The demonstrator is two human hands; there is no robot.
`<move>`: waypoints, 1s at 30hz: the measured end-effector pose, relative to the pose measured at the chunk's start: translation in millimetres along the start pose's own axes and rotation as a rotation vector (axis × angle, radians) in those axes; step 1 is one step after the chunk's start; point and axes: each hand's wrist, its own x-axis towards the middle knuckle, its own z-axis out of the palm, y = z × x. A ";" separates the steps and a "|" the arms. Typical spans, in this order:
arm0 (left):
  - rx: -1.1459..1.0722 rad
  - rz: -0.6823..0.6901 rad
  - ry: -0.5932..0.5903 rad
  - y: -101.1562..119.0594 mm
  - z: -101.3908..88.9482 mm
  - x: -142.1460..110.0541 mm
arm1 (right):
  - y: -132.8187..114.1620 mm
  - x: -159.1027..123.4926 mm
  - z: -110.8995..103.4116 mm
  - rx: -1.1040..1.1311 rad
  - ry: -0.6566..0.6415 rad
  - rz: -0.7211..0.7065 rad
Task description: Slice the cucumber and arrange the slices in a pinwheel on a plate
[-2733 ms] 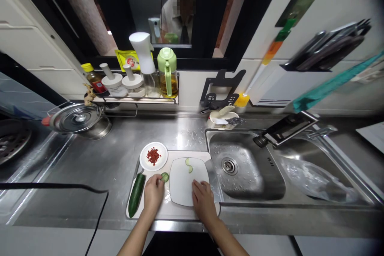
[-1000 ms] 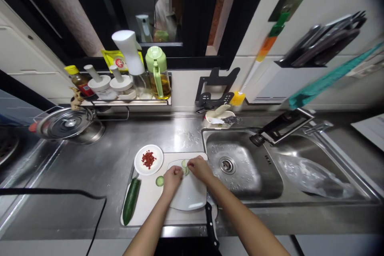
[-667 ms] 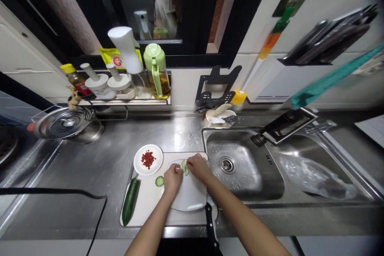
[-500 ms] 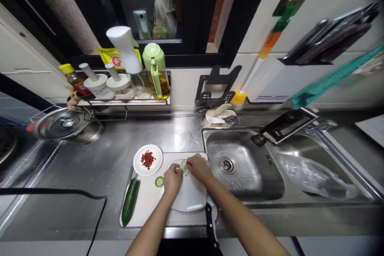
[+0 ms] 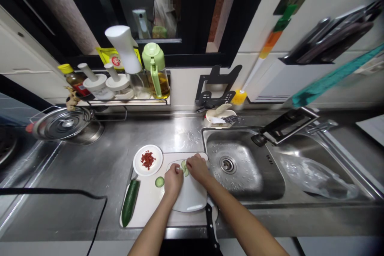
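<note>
Above a white plate [image 5: 189, 199], both of my hands are close together over pale green cucumber slices [image 5: 184, 165] near its far edge. My left hand [image 5: 173, 179] is closed, with thumb and fingers pinching a slice. The fingers of my right hand [image 5: 196, 167] are curled down against the slices' right side; what lies between its fingertips is hidden. The plate rests on a white cutting board [image 5: 150, 212]. Left of my left hand lies a cucumber end piece [image 5: 159, 182], and a long dark green cucumber [image 5: 131, 203] lies along the board's left side.
A small white plate [image 5: 137, 167] holds chopped red pieces [image 5: 147, 160]. A black knife handle [image 5: 211, 224] sticks out toward me at the board's right. Right of the board is a steel sink [image 5: 240, 184] with a faucet [image 5: 282, 126]. A lidded pot [image 5: 70, 126] stands far left.
Hardly anything differs: both hands stay over the slices, with only tiny finger shifts. The plates, cucumber and knife have not moved.
</note>
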 end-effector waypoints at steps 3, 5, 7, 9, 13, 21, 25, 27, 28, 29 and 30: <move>0.017 0.016 0.001 -1.0 1.9 0.4 | 0.0 -0.7 1.4 -0.014 0.011 -0.011; 0.020 0.027 0.002 -1.4 3.0 0.6 | 0.2 -1.3 2.3 -0.023 0.019 -0.018; 0.024 0.044 0.013 -1.8 3.9 0.6 | 0.5 -2.0 3.0 -0.033 0.029 -0.023; 0.040 0.064 0.039 -2.2 4.7 0.7 | 0.7 -2.6 3.7 -0.042 0.035 -0.026; 0.074 0.116 0.089 -4.3 6.1 0.7 | 0.4 -3.5 5.2 -0.056 0.044 -0.030; 0.148 0.151 0.028 -8.6 7.2 2.8 | 1.9 -3.9 8.4 -0.061 0.053 -0.039; 0.162 0.151 0.027 -8.8 6.8 4.1 | 2.8 -7.1 8.3 -0.053 0.062 -0.056; 0.156 0.152 0.027 -8.4 6.7 4.2 | 2.9 -10.5 6.9 -0.049 0.066 -0.067; 0.151 0.153 0.025 -8.0 6.6 4.1 | 3.1 -12.7 6.0 -0.048 0.068 -0.073; 0.145 0.155 0.023 -7.5 6.1 3.9 | 3.4 -15.3 5.1 -0.046 0.073 -0.077; 0.139 0.157 0.022 -6.9 5.1 3.6 | 4.0 -18.3 4.2 -0.038 0.085 -0.076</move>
